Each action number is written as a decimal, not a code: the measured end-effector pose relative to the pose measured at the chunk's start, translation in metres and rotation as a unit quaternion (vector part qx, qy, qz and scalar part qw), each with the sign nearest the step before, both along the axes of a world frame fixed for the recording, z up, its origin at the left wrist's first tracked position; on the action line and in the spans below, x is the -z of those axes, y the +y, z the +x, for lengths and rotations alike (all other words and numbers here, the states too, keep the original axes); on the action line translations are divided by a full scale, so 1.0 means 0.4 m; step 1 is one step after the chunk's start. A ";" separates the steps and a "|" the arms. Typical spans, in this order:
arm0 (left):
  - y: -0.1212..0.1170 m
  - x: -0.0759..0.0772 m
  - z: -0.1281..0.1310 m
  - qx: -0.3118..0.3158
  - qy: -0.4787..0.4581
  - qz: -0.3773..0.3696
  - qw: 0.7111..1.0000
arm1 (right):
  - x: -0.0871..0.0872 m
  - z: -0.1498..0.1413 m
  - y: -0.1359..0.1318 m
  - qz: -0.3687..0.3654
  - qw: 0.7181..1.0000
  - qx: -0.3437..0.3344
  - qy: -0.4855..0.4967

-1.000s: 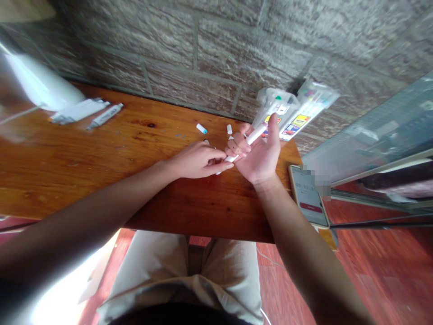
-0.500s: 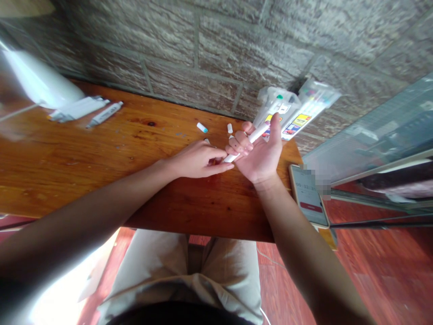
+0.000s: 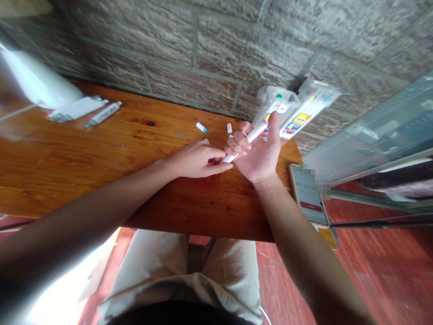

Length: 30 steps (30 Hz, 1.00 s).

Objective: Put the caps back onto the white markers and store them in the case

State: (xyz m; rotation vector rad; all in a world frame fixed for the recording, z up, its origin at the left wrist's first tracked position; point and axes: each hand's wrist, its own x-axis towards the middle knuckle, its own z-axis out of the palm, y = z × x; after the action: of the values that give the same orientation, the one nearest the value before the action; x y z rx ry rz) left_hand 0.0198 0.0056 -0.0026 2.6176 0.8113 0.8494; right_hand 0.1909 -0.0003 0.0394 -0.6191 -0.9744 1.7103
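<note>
Now, at one o'clock from the lap (image 3: 149, 266), the white marker (image 3: 256, 132) has its near end pinched by the left hand (image 3: 198, 158), while the right hand (image 3: 260, 155) wraps it in curled fingers, whose loosening might drop it on the wooden table (image 3: 145, 149).

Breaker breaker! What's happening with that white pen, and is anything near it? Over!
Right grip: curled around white pen. Left grip: at pen's lower end, hold unclear. Small loose caps on table, just beyond.
</note>
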 end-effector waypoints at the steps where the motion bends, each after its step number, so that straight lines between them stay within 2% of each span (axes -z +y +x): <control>1: 0.000 0.001 0.000 0.001 -0.001 0.002 1.000 | 0.000 0.000 0.001 0.002 1.000 0.009 -0.014; 6: 0.002 0.003 0.000 0.003 -0.005 0.007 1.000 | -0.002 -0.003 0.001 0.009 0.998 0.033 -0.056; 18: 0.003 0.006 -0.002 0.003 -0.006 0.018 1.000 | -0.007 -0.006 -0.004 -0.007 0.995 0.047 -0.084; 30: 0.002 0.003 -0.001 0.008 -0.006 0.020 1.000 | -0.012 -0.007 -0.010 -0.031 0.998 0.033 -0.043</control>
State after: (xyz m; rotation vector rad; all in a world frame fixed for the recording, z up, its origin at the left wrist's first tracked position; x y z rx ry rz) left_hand 0.0195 0.0063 -0.0038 2.6479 0.7760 0.8847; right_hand 0.1882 -0.0044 0.0442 -0.7634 -0.9526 1.6717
